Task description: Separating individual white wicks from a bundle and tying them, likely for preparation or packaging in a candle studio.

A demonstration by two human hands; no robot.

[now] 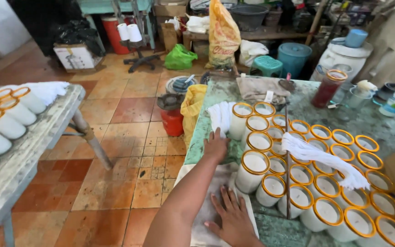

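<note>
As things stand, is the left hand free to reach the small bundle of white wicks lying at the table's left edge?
Probably yes. The left hand lies flat on the green table just below the bundle of white wicks, with nothing between them; the gold-rimmed white candle jars stand off to the right.

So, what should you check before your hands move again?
1. Left hand empty, flat on the green table: ok.
2. Right hand empty, pressed flat on the white cloth: ok.
3. White wick bundle lies just beyond the left fingertips: ok.
4. Gold-rimmed candle glasses upright, close beside the left arm: ok.
5. Loose wicks lie across the glasses, off the table: not ok.
6. Wax set hard: cannot tell.
</note>
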